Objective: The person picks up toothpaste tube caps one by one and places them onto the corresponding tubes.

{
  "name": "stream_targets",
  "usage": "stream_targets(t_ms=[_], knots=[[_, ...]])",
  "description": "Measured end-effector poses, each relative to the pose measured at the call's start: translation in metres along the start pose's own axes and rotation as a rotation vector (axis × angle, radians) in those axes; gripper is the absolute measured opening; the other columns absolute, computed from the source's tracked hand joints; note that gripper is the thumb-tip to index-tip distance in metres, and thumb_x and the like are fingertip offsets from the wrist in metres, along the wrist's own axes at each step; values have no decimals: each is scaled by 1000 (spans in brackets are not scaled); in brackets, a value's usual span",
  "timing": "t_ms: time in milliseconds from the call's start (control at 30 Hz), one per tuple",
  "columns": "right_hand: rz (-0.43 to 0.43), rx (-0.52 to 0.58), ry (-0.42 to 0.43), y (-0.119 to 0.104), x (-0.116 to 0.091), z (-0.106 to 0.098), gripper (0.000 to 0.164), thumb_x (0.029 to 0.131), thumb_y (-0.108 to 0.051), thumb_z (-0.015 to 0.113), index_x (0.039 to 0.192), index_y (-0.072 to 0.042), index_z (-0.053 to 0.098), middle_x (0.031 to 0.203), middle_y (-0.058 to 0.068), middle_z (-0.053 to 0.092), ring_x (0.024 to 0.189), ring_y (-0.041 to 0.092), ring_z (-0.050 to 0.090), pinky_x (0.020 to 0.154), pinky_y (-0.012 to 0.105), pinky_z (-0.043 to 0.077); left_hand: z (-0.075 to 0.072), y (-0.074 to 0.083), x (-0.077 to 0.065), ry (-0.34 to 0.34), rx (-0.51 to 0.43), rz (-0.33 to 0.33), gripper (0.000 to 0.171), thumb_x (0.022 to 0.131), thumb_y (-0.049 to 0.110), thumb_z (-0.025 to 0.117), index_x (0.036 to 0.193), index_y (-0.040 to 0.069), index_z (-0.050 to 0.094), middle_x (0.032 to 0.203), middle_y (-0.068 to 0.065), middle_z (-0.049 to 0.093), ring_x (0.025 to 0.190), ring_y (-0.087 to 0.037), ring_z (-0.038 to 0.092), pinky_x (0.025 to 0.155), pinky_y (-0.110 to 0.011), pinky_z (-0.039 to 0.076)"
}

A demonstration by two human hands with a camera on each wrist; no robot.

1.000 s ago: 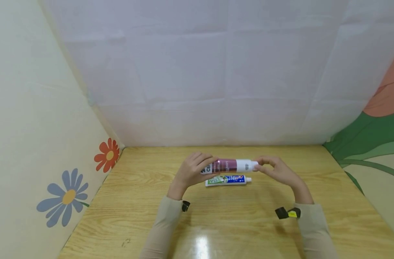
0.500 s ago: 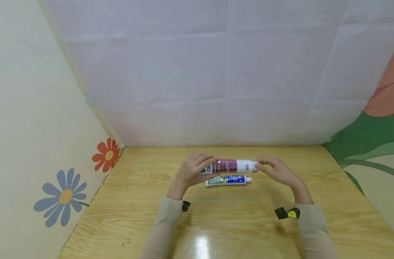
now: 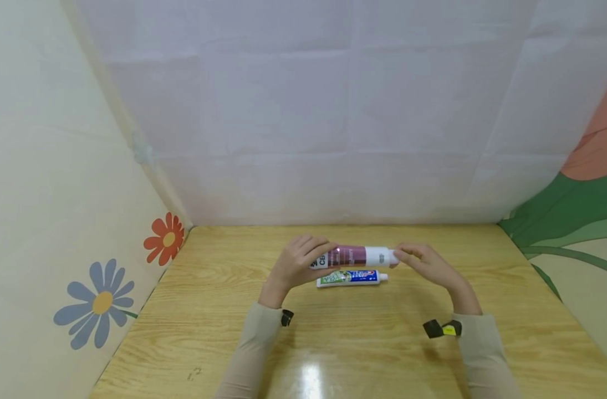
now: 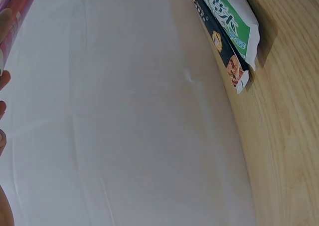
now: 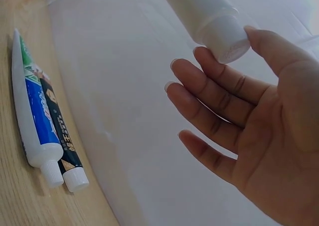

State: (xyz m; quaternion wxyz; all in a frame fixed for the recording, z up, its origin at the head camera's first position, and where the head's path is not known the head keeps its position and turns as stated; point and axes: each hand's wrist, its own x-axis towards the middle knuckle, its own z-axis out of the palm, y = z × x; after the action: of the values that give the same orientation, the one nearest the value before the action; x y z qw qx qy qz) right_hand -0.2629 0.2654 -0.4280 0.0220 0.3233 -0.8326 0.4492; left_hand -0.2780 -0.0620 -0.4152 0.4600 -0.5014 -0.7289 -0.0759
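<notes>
In the head view a thick pink-and-white squeeze tube (image 3: 350,255) lies level above the table, its cap pointing right. My left hand (image 3: 295,263) grips its left end, fingers over the top. My right hand (image 3: 430,269) pinches the white cap (image 5: 227,39) between thumb and index finger; the other fingers spread loosely in the right wrist view. Below the held tube, a green, blue and white toothpaste tube (image 3: 355,277) rests on the table. Beside it lies a slimmer black toothpaste tube (image 5: 62,131), hidden in the head view. At the left wrist view's edge, part of the held tube (image 4: 15,21) shows.
The wooden table (image 3: 353,343) reaches back to a white sheet (image 3: 303,138) hung behind it. A wall with painted flowers (image 3: 102,303) stands at the left, and painted leaves (image 3: 572,221) cover the right side.
</notes>
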Motion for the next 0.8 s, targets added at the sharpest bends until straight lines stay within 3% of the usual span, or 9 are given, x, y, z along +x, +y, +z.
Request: stream_targets(t_ms=[267, 800], knots=[[10, 20, -14, -2, 0, 0, 25, 99, -13, 41, 95, -12, 65, 87, -1, 66, 89, 12, 60, 83, 41, 45, 0, 1, 1, 7, -1, 4, 55, 68, 42, 79, 112, 13, 65, 97, -1, 66, 83, -12, 59, 77, -22, 52], [10, 46, -25, 3, 1, 1, 30, 100, -12, 37, 91, -11, 65, 87, 3, 66, 88, 14, 59, 82, 40, 44, 1, 2, 1, 16, 15, 21, 54, 70, 43, 78, 112, 12, 65, 98, -1, 65, 83, -12, 59, 76, -22, 52]])
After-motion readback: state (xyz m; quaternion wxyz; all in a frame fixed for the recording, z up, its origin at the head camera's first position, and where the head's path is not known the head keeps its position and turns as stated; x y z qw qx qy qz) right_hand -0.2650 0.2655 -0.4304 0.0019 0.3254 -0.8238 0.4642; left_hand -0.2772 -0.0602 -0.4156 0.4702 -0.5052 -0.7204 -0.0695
